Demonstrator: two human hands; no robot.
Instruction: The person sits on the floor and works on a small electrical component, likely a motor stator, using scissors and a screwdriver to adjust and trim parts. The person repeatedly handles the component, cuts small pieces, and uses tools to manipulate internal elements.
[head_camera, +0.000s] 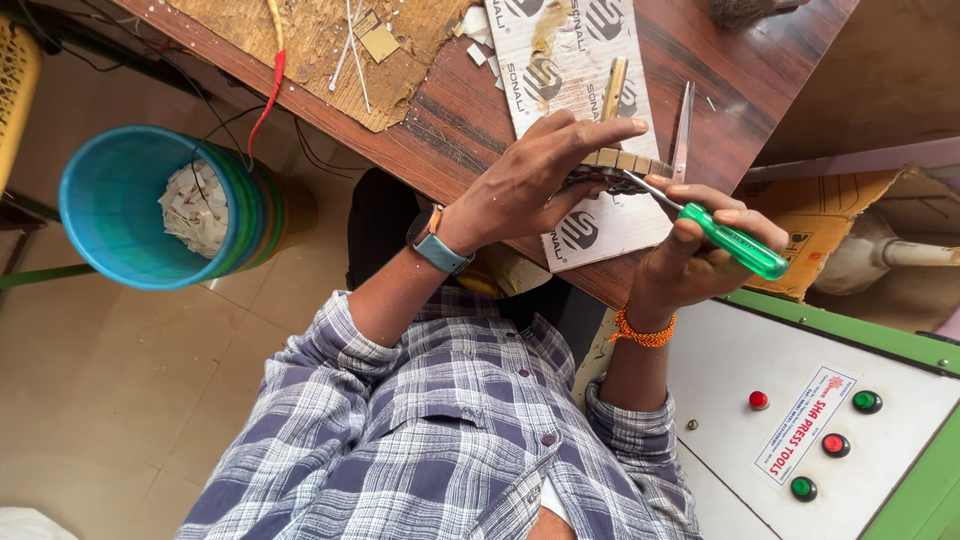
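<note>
Fingers of the left hand (540, 180) clamp a segmented strip (625, 163) (largely hidden), while the right hand (700, 255) grips a green screwdriver (735, 240).

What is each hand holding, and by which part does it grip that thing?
The right hand holds a screwdriver by its green handle. The left hand holds a small ridged strip by its near end, fingers laid over it.

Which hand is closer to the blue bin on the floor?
The left hand. It sits over the wooden table, on the blue bin's side. The right hand, gripping the green screwdriver, is farther away.
</note>
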